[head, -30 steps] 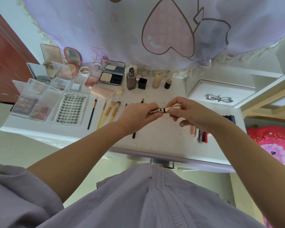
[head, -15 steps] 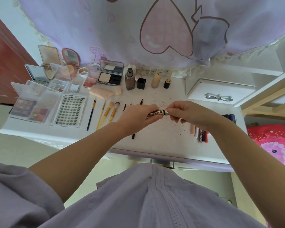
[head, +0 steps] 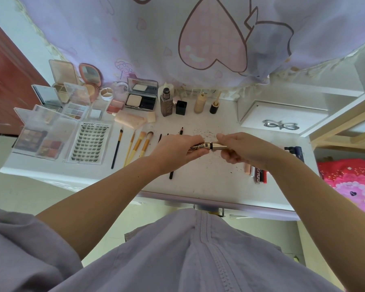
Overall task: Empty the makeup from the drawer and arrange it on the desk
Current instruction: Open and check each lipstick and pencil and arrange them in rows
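Observation:
Above the white desk (head: 209, 182) both my hands hold one gold and black mascara tube (head: 209, 146) level. My left hand (head: 177, 150) grips its printed body and my right hand (head: 240, 147) pinches its gold cap end. Laid out on the desk are eyeshadow palettes (head: 38, 140), a false-lash card (head: 89, 144), several brushes (head: 135, 146), open compacts (head: 141, 98), small bottles (head: 167, 102) and a few tubes (head: 257, 173) under my right wrist. The drawer is not visible.
A white box with a silver bow (head: 282, 116) sits at the desk's back right. A heart-print curtain (head: 198, 39) hangs over the desk's rear. A red door (head: 4, 81) stands at left and a pink bedspread (head: 354, 182) at right. Dark specks dot the desk's centre.
My right hand's grip has slid along the tube's gold end, and both hands have stayed over the desk's centre. The items on the desk are unmoved.

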Demonstrator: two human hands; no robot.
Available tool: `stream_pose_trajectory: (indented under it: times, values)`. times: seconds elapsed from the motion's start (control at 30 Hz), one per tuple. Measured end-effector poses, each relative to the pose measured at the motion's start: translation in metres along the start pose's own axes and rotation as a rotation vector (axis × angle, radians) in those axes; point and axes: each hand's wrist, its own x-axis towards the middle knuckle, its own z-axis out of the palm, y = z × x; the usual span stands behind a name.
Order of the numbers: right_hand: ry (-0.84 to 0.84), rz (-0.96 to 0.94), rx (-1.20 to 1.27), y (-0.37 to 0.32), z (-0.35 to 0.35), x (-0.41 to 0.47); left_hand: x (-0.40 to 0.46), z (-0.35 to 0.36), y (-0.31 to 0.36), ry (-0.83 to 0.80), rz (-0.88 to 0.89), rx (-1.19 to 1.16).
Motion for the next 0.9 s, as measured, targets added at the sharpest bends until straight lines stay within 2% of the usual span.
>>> stream_pose_trajectory:
  times: [0.13,0.27,0.43,0.53,0.9]
  values:
    - [0.032,-0.09,-0.008,-0.001,-0.002,-0.001,0.004,-0.001,0.0,0.022,-0.028,-0.009]
    - [-0.004,-0.008,0.03,-0.002,-0.004,-0.001,0.007,-0.003,0.001,0.036,-0.029,-0.005]
    - [0.0,-0.079,-0.014,0.001,-0.008,-0.001,0.006,-0.001,0.001,0.019,-0.029,-0.02]
    - [-0.013,-0.017,0.033,0.001,-0.008,0.0,0.006,0.0,0.001,0.015,-0.023,-0.025]
    - [0.023,-0.041,-0.13,0.001,-0.009,0.002,0.008,0.001,-0.001,-0.011,0.002,0.024]
